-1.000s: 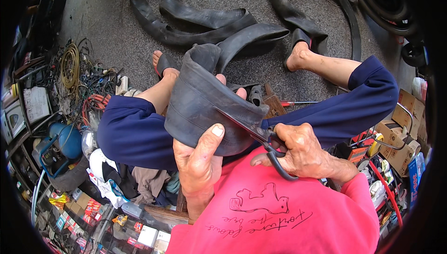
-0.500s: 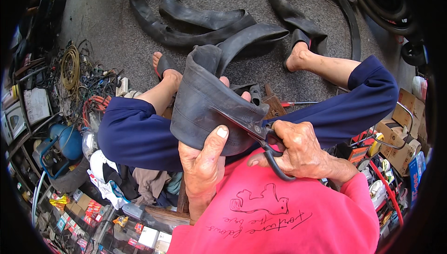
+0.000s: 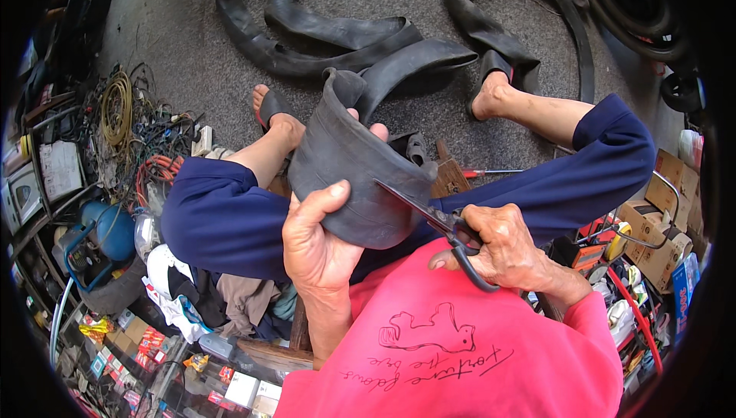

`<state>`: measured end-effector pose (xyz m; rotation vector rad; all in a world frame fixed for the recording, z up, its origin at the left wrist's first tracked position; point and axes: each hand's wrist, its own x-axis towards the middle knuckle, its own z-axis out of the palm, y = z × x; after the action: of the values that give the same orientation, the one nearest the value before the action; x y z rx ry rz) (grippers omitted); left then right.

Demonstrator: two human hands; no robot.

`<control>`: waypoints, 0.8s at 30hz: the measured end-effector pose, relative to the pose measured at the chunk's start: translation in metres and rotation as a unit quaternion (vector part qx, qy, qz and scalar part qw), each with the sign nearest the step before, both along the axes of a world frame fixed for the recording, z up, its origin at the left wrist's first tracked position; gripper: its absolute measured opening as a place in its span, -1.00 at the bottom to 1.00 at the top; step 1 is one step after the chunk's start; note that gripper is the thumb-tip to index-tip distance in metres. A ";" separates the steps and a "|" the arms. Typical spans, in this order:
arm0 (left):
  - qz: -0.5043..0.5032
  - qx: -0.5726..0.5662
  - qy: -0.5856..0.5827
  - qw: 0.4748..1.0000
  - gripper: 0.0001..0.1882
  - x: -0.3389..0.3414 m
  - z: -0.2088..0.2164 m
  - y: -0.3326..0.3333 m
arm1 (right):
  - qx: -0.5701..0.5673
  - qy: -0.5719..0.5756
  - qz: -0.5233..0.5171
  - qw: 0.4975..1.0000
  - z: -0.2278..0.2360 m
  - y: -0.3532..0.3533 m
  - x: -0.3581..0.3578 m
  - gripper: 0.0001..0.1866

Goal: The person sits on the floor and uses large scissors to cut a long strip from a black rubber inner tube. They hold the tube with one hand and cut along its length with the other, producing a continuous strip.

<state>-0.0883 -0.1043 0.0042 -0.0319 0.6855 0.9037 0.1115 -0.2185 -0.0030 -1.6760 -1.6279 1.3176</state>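
Observation:
A wide black rubber inner tube (image 3: 349,161) is bent into a loop above my lap. My left hand (image 3: 322,245) grips it, thumb on the near face and fingertips showing behind the far rim. My right hand (image 3: 502,245) is wrapped round the dark handles of a pair of scissors (image 3: 441,222). Their blades point up and left and lie against the tube's near face, right of my left thumb. Whether they have cut through the rubber there I cannot tell. Past the loop, the long strip of inner tube (image 3: 337,31) runs in folds across the ground.
A wooden block (image 3: 451,177) and a red-handled tool (image 3: 479,173) lie between my legs. To the left are tangled wires (image 3: 142,131), a blue tank (image 3: 111,230) and heaped clothes (image 3: 249,303). Cardboard boxes (image 3: 659,234) stand at the right, tyres (image 3: 629,12) at the far right.
My left thumb has shifted up and left on the tube, and the loop has turned slightly. The scissors and my right hand have moved a little to the right.

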 end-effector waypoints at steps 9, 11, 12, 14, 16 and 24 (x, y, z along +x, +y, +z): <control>-0.050 0.096 0.139 0.984 -0.21 0.009 0.022 -0.005 | 0.035 -0.021 0.003 0.999 0.000 0.001 0.001 -0.32; -0.050 0.099 0.148 0.983 -0.21 0.010 0.026 -0.006 | 0.047 -0.020 0.005 0.999 -0.002 0.001 0.000 -0.31; -0.051 0.097 0.150 0.983 -0.21 0.010 0.029 -0.007 | 0.048 -0.018 0.006 0.999 -0.002 0.001 0.000 -0.31; -0.050 0.088 0.152 0.983 -0.22 0.011 0.034 -0.007 | 0.057 -0.012 0.004 0.998 -0.002 0.001 0.000 -0.31; -0.050 0.075 0.150 0.985 -0.22 0.012 0.036 -0.006 | 0.071 -0.006 -0.007 0.997 -0.001 0.002 -0.003 -0.31; -0.034 0.094 0.184 0.978 -0.23 0.012 0.032 -0.007 | -0.002 -0.024 0.001 1.000 0.008 0.014 -0.007 -0.29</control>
<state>-0.0768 -0.1116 0.0358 0.3334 0.9362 0.9131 0.1045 -0.2046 0.0048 -1.7211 -1.6559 1.2928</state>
